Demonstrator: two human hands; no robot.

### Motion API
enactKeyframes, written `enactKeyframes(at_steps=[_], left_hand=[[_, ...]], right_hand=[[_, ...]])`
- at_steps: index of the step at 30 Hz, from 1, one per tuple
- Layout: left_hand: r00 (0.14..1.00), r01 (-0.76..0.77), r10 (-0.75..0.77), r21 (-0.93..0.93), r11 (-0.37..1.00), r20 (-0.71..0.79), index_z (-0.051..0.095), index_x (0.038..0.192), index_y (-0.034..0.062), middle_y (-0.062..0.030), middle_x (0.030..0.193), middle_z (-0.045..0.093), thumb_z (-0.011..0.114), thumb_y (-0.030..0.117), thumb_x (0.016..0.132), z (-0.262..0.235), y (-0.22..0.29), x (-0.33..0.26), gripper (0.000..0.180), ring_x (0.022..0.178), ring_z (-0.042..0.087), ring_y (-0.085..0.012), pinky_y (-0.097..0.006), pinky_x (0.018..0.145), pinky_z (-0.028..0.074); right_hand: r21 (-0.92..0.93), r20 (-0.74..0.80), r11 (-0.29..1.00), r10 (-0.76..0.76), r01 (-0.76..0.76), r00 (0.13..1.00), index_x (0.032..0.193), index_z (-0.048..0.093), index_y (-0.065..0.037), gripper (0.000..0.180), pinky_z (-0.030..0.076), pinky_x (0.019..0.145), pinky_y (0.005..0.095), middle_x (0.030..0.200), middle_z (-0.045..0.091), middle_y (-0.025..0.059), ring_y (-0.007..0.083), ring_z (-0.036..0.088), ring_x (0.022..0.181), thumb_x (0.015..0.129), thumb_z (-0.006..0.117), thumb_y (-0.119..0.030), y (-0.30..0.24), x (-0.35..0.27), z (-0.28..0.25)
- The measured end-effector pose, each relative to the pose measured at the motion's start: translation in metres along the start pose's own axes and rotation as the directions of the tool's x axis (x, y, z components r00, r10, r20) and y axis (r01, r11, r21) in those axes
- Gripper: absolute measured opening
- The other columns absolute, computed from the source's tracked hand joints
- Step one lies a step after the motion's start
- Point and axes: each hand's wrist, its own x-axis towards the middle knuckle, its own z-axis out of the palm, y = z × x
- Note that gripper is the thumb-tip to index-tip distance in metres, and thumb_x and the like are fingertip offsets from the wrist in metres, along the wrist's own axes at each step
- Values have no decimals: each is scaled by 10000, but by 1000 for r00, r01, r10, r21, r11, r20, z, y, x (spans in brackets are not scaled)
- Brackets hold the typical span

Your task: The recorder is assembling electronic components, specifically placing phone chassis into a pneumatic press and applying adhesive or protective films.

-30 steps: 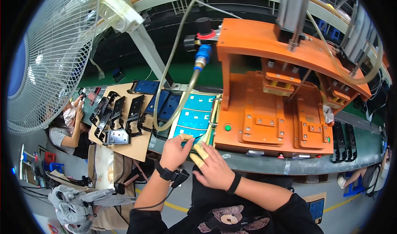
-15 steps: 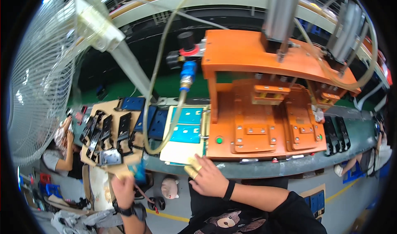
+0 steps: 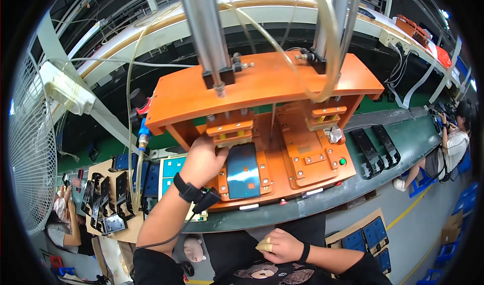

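A glossy blue panel (image 3: 243,171) with small cutouts lies on the left fixture (image 3: 267,180) of an orange press (image 3: 262,83). My left hand (image 3: 204,156) reaches to the panel's far left side, close to the raised press head (image 3: 229,133). Its fingertips are hidden, so its grip cannot be made out. My right hand (image 3: 282,245) rests in front of my body, below the bench edge, with fingers curled together and yellow covers on some of them; nothing shows in it. Bare of any panel, the right fixture (image 3: 312,156) sits under its own raised head.
Black parts (image 3: 105,189) crowd a cardboard sheet at left, near a fan (image 3: 30,149). Two black housings (image 3: 367,151) lie right of the press. Blue panels (image 3: 374,232) sit on cardboard at lower right. Hoses (image 3: 132,108) hang near the press. A co-worker (image 3: 451,144) sits at far right.
The view has swung right. My left hand has moved from the cardboard side to the press, where a blue panel now lies on the left fixture. My right hand has drawn back from the yellowish sheet.
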Motion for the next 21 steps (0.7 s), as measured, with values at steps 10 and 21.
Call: enactKeyframes(at_steps=[10, 21], left_hand=[[938, 189, 4, -500, -845, 347, 345, 1443, 102, -124, 1483, 417, 321, 357, 1062, 38, -67, 43, 459, 1347, 429, -291, -446, 1135, 366], [944, 330, -19, -940, 91, 329, 426, 1388, 58, -174, 1402, 492, 480, 396, 998, 31, -38, 46, 519, 1290, 481, -342, -531, 1072, 440]], right_hand=[[30, -209, 958, 286, -287, 935, 900, 723, -92, 133, 466, 641, 337, 735, 643, 48, 223, 608, 669, 768, 737, -104, 13, -42, -36], [0, -234, 936, 343, -352, 910, 891, 726, -86, 138, 492, 669, 339, 769, 668, 59, 237, 623, 687, 755, 751, -99, 23, -53, -55]])
